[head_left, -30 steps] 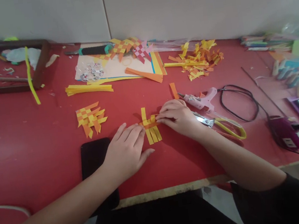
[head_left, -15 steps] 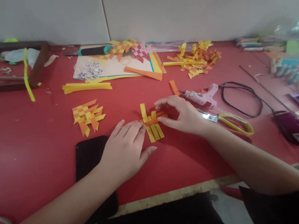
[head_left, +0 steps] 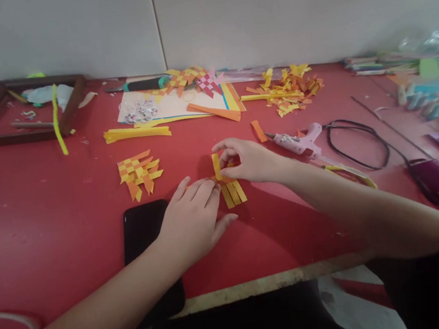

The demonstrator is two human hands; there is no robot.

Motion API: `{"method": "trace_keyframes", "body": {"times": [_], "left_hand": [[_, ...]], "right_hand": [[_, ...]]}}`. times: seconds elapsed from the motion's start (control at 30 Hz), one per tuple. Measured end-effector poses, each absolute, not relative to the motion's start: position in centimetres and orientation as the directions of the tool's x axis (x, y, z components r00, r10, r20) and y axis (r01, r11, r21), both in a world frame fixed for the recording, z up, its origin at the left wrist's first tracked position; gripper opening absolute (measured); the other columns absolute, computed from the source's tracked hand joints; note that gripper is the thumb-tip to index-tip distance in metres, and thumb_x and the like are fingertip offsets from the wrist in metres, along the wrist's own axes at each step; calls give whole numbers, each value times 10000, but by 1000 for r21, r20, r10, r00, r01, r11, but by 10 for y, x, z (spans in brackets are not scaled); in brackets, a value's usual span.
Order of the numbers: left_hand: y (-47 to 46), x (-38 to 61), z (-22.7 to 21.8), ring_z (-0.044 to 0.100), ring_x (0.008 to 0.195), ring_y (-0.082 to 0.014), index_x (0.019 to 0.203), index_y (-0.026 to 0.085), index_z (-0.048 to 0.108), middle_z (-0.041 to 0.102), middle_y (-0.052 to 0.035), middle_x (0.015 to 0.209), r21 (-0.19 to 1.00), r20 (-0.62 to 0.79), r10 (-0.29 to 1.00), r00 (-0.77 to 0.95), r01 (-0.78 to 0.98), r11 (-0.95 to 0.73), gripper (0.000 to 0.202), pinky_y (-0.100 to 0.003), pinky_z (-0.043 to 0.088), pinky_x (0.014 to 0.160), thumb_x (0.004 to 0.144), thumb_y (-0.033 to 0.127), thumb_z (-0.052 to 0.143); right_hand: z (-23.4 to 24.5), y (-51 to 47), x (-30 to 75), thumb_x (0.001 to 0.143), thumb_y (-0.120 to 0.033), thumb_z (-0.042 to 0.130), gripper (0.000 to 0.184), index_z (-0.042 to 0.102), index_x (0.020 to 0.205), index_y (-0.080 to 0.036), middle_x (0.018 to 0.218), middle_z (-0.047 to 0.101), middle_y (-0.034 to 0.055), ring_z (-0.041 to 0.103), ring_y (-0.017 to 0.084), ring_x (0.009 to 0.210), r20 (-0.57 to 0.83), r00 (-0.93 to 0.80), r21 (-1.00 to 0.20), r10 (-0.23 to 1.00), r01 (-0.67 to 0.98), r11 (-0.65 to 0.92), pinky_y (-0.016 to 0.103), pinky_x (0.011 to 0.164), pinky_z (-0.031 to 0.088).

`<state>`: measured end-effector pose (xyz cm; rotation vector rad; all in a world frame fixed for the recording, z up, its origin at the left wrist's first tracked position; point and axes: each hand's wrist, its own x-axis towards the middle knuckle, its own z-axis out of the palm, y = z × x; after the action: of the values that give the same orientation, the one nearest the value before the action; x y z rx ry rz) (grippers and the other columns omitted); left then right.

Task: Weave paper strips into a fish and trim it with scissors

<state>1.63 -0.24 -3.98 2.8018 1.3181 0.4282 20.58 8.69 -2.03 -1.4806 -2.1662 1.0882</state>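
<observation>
Yellow and orange paper strips are being woven into a small piece (head_left: 233, 194) on the red table. Three yellow strip ends point toward me. My left hand (head_left: 193, 210) lies palm down with its fingertips pressing the orange strips at the weave's left side; its thumb is spread away. Thumb and fingers of my right hand (head_left: 245, 160) are closed on a yellow paper strip (head_left: 216, 166) that stands up from the weave. The right hand hides part of the piece. A finished-looking woven paper fish (head_left: 139, 173) rests to the left.
A black phone (head_left: 147, 229) lies by my left wrist. Right of the weave are a pink glue gun (head_left: 300, 141) with its cord and yellow-handled scissors (head_left: 351, 174), partly under my forearm. Behind lie yellow strips (head_left: 138, 133), paper scraps (head_left: 294, 87) and a brown frame (head_left: 20, 136).
My right hand has moved left over the weave and taken hold of an upright yellow strip. The left hand keeps pressing the piece. The whole view has shifted slightly.
</observation>
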Motion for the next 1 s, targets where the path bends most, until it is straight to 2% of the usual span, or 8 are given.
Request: {"method": "trace_keyframes", "body": {"times": [0.1,0.2,0.27,0.47,0.7,0.87,1.0], "left_hand": [[-2,16,-40,597,1174,-318,1262,37,602,651,-171,1267,130,230,763,604,758,-639,554,-526,379,1090,978,483,436],[-2,17,-40,594,1175,-322,1264,38,602,652,-174,1259,125,231,760,607,756,-642,559,-527,375,1091,977,488,436],[-2,17,-40,599,1163,-324,1253,38,608,657,-178,1242,119,244,757,606,756,-644,558,-529,378,1085,971,492,447],[-2,17,-39,609,1133,-323,1235,41,616,661,-180,1226,111,246,752,611,753,-649,550,-529,381,1078,967,494,456],[-3,17,-38,608,1130,-326,1238,36,613,659,-178,1222,107,246,750,614,752,-650,552,-533,384,1069,966,490,458],[-3,16,-39,604,1139,-323,1257,34,603,661,-186,1223,96,255,747,614,752,-652,561,-528,371,1082,971,491,446],[-3,16,-39,600,1146,-329,1274,27,590,656,-195,1229,91,235,748,621,752,-653,565,-539,370,1081,969,483,454]], "right_hand": [[-19,90,204,734,-134,692,338,622,1064,-162,878,718,23,666,152,800,-188,-438,-694,879,693,197,260,723,491],[-13,91,203,741,-191,724,134,681,867,-168,820,715,11,649,150,766,-181,-472,-600,863,748,283,258,691,459],[-8,91,202,750,-205,727,67,690,799,-179,802,717,1,642,143,751,-190,-484,-546,854,775,318,253,676,440],[-1,91,197,761,-170,694,52,698,807,-196,855,737,0,644,150,805,-219,-507,-446,834,812,377,258,711,422],[2,92,195,773,-171,686,69,710,835,-188,895,747,11,645,160,841,-229,-532,-436,815,805,403,263,731,425],[0,86,198,867,-199,608,145,739,927,-189,914,755,34,637,193,906,-180,-565,-384,805,794,472,306,816,424],[-3,83,201,876,-223,624,138,728,961,-193,930,752,38,624,205,916,-163,-587,-372,793,781,501,325,829,420]]}}
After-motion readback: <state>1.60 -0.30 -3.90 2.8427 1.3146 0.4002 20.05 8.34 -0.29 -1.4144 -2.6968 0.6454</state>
